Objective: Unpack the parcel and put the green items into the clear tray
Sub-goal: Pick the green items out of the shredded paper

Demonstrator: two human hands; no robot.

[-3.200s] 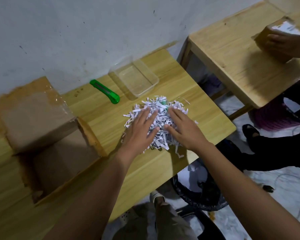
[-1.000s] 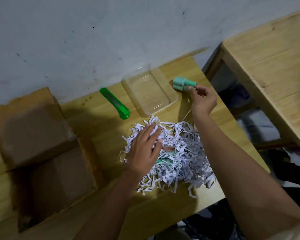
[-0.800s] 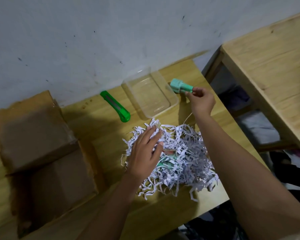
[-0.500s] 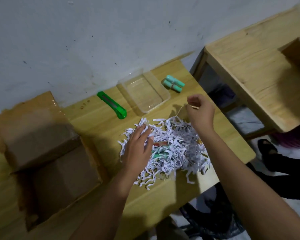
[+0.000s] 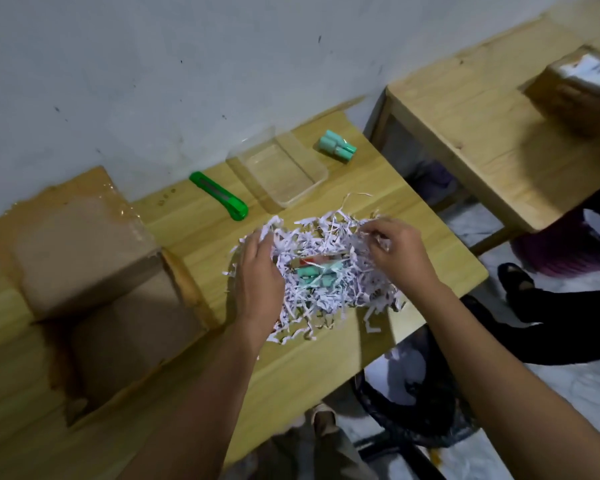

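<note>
**Inspector:** Mint-green items are lying half-buried in the middle of the shredded paper pile, with a red-and-white piece just beside them. Another mint-green pair is sitting on the desk just beside the clear tray, not in it. The tray is holding nothing.

**Clerk:** And the hands?

**Inspector:** The left hand is lying open, pressing the shreds aside. The right hand is pinching loose strips with curled fingers. Neither is gripping an item.

**Clerk:** Step in hand?

**Inspector:** Sorting, by my judgement. The next move is calling for a pinch on the exposed green pieces, clear of clinging strips, then a carry past the green utility knife to the tray. The cardboard box is standing open, well apart.
</note>
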